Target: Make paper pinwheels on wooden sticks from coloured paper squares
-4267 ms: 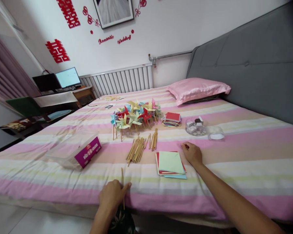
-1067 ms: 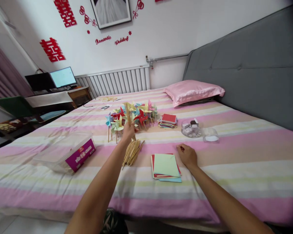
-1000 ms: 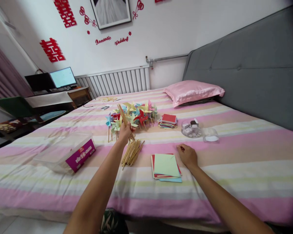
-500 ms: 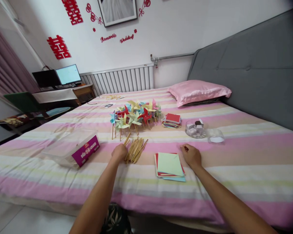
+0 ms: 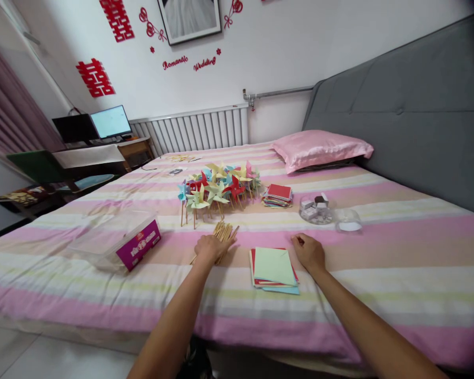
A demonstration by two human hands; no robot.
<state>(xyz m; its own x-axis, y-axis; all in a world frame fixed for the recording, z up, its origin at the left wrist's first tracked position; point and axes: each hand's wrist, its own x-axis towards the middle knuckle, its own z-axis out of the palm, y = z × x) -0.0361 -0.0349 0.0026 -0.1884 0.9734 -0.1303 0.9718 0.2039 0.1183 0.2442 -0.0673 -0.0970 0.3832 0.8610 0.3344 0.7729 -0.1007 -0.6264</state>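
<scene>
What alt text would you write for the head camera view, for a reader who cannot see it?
A person's left hand rests on a pile of wooden sticks on a striped bed, and the right hand lies closed beside a stack of coloured paper squares. Behind them stand paper pinwheels; a clear plastic box lies to the left.

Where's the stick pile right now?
The stick pile lies mid-bed under the left hand, just left of the paper stack and before the pinwheels.

sticks (image 5: 223, 231) left of paper stack (image 5: 275, 268)
</scene>
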